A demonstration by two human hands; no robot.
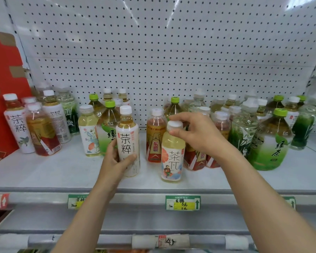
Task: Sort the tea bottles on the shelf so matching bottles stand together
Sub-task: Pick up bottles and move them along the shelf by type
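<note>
Both hands are on bottles near the front middle of the white shelf [44, 172]. The left hand [115, 161] wraps around the lower body of a white-label tea bottle [127, 141], thumb across its front, fingers behind it; the bottle is upright, and whether its base touches the shelf is hard to tell behind the hand. At about 3 o'clock from it, the right hand [193, 132] pinches the white cap of a pale yellow tea bottle with an orange flower label [172, 156], which stands upright close to the front edge. Between and behind the two stands an orange and red bottle [154, 137]. At 9 o'clock from the left hand a floral-label pale bottle [88, 132] stands just beside a green-capped green tea bottle [108, 125]. Far at 9 o'clock, another white-label bottle [16, 125] stands beside a red box [2, 88]. At 3 o'clock of the right hand a large green tea bottle [272, 141] stands among clear green-patterned ones. A green and yellow price tag [182, 203] hangs on the rail at 6 o'clock
</note>
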